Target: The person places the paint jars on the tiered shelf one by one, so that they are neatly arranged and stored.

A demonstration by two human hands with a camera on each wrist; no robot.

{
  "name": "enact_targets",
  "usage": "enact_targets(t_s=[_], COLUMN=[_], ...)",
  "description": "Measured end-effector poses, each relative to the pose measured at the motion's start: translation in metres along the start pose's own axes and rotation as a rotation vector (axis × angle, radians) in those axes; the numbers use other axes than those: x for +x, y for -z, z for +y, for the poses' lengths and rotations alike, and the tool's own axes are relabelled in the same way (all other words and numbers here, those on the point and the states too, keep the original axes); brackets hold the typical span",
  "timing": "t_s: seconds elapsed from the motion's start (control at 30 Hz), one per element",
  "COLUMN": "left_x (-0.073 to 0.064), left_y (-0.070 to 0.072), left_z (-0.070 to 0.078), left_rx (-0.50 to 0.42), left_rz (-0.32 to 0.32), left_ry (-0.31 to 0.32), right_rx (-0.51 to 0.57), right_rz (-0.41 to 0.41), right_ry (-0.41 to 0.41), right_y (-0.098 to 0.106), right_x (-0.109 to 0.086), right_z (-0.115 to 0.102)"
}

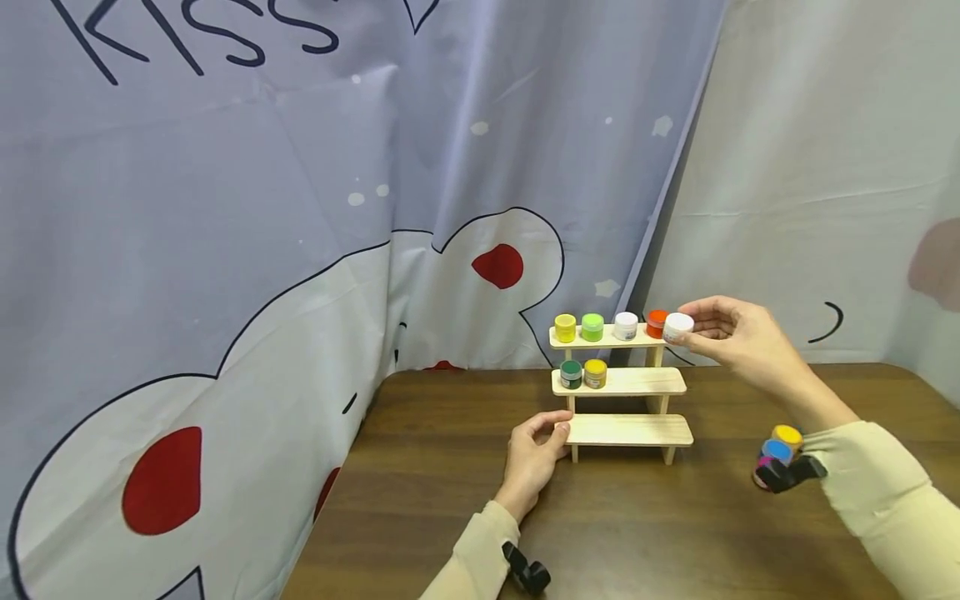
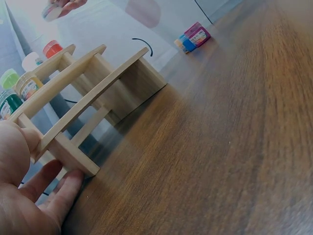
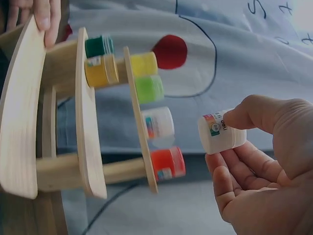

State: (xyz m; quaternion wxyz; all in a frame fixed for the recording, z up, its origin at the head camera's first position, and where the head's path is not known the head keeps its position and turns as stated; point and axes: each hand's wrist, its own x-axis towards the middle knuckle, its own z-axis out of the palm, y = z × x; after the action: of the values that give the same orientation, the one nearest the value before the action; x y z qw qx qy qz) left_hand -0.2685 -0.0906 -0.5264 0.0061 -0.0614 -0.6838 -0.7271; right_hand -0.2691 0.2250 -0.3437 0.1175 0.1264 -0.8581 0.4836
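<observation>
A small paint jar with a white lid [image 3: 220, 134] is pinched between thumb and fingers of my right hand [image 1: 738, 340]. It is held up by the right end of the top step of a three-step wooden rack [image 1: 630, 429], apart from the rack in the right wrist view. Yellow [image 1: 566, 327], light green [image 1: 592, 327], white [image 1: 626, 326] and red [image 1: 656, 323] jars line that top step. Dark green [image 1: 571, 374] and golden yellow [image 1: 595, 374] jars sit on the middle step, at its left. My left hand [image 1: 531, 458] grips the left end of the bottom step.
On the brown wooden table [image 1: 660, 533], several jars with yellow, blue and magenta colours [image 1: 776, 452] stand close together near my right sleeve [image 1: 873, 483]. A printed curtain [image 1: 465, 167] hangs behind the table.
</observation>
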Motion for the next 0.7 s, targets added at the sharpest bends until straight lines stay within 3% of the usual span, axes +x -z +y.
enact_targets(t_s=[0.4, 0.7], left_x=[0.002, 0.001], left_y=[-0.001, -0.001], left_z=[0.0, 0.0], left_rx=[-0.004, 0.001], left_rz=[0.013, 0.008], left_ry=[0.001, -0.012], right_rx=[0.032, 0.044], right_rz=[-0.04, -0.096], right_ry=[0.042, 0.024], right_y=[-0.033, -0.052], right_x=[0.018, 0.018], right_z=[-0.008, 0.009])
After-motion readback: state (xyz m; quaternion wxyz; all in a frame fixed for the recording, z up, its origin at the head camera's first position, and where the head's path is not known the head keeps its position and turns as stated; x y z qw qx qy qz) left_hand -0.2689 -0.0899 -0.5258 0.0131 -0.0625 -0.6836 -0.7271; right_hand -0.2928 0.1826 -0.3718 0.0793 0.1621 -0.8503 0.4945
